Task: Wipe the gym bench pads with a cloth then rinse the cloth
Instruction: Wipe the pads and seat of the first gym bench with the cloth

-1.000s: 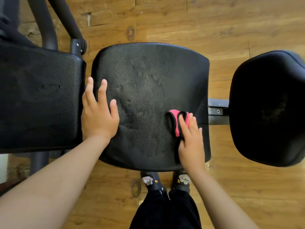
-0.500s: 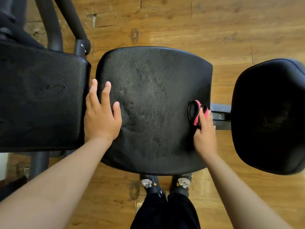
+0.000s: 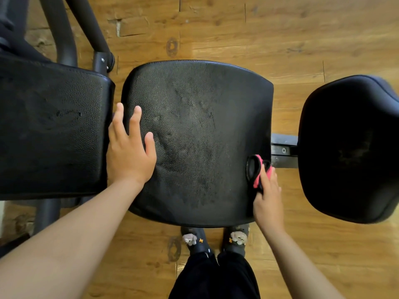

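The black middle bench pad point(image 3: 194, 126) fills the centre and shows dull smear marks. My left hand point(image 3: 129, 154) rests flat on its left edge, fingers spread and straight, by the gap to the long left pad point(image 3: 49, 130). My right hand point(image 3: 268, 199) holds a bunched pink and black cloth point(image 3: 255, 169) against the middle pad's right edge, near the front corner. Its thumb is hidden. A third rounded black pad point(image 3: 349, 147) stands apart at the right.
A grey metal frame bar point(image 3: 282, 152) joins the middle and right pads just beyond the cloth. Dark frame tubes point(image 3: 64, 35) rise at the back left. The floor is wooden planks, and my feet in patterned shoes point(image 3: 192, 240) stand under the pad's front edge.
My right hand has drawn the cloth rightward across the middle pad, from its centre-right to its right edge, then toward the front corner. My left hand has stayed in place.
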The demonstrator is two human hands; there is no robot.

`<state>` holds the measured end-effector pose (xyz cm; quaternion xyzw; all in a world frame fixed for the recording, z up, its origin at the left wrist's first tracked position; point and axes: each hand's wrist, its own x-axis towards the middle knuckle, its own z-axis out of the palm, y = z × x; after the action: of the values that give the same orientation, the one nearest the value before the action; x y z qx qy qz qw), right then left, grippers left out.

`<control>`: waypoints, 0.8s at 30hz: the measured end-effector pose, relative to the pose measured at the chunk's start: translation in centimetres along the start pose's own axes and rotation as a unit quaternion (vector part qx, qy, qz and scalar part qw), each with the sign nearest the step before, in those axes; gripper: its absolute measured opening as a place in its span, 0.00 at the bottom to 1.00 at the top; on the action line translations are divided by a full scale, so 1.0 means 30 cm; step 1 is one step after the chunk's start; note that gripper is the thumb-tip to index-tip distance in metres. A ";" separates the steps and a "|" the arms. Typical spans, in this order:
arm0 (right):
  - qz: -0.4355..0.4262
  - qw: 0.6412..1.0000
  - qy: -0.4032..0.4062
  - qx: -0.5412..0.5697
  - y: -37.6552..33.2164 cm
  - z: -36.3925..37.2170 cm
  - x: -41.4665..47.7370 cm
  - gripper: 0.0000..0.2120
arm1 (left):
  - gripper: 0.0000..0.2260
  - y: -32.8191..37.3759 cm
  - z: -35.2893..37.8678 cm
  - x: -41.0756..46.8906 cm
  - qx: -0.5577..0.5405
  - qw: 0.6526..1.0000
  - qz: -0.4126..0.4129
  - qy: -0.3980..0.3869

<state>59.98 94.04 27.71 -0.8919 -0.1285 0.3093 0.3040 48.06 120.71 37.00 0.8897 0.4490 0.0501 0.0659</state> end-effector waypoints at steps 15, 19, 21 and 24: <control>-0.038 0.999 0.001 -0.012 -0.053 0.021 -0.026 0.42 | 0.24 -0.005 0.005 0.002 -0.001 1.000 0.011 0.012; -0.049 0.998 0.025 -0.020 -0.076 0.048 -0.088 0.43 | 0.24 -0.008 0.007 0.001 -0.003 1.000 0.013 0.013; -0.074 0.997 0.015 -0.018 -0.064 0.077 -0.195 0.44 | 0.24 -0.008 0.006 0.002 -0.002 1.000 0.012 0.012; -0.074 0.997 0.015 -0.024 -0.065 0.104 -0.270 0.43 | 0.24 -0.008 0.006 0.003 -0.002 1.000 0.015 0.014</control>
<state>51.66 93.63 30.82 -0.8914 -0.1975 0.2696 0.3061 47.97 120.92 36.78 0.8954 0.4365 0.0646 0.0602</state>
